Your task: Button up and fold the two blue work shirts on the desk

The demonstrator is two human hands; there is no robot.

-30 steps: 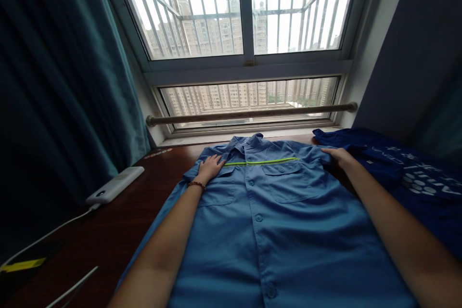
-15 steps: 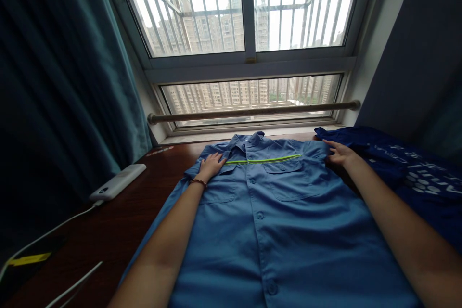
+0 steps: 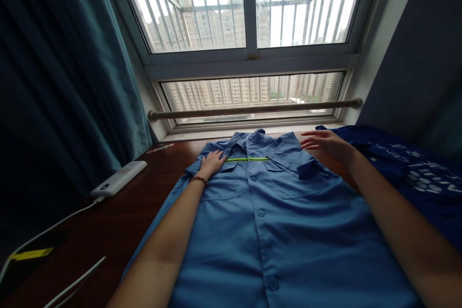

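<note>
A blue short-sleeved work shirt (image 3: 224, 231) lies front up, collar toward the window, with a yellow-green stripe across its chest. My left hand (image 3: 212, 162) rests flat on the shirt's left chest and sleeve, fingers loosely extended. The right sleeve (image 3: 290, 154) is folded inward over the chest pocket and covers part of the stripe. Just beyond that sleeve hovers my right hand (image 3: 323, 142), its fingers stretched out and holding nothing.
On the dark wooden surface (image 3: 86, 231) at left lies a white power bank (image 3: 119, 178) with a white cable. A dark blue garment (image 3: 393, 163) with white print lies at right. Behind are a metal rail (image 3: 252, 110) and the window; a curtain (image 3: 72, 67) hangs at left.
The right sleeve, which stuck out sideways between the right hand's fingers, now lies folded over the chest. My right hand has let go of it. The left hand stays in place.
</note>
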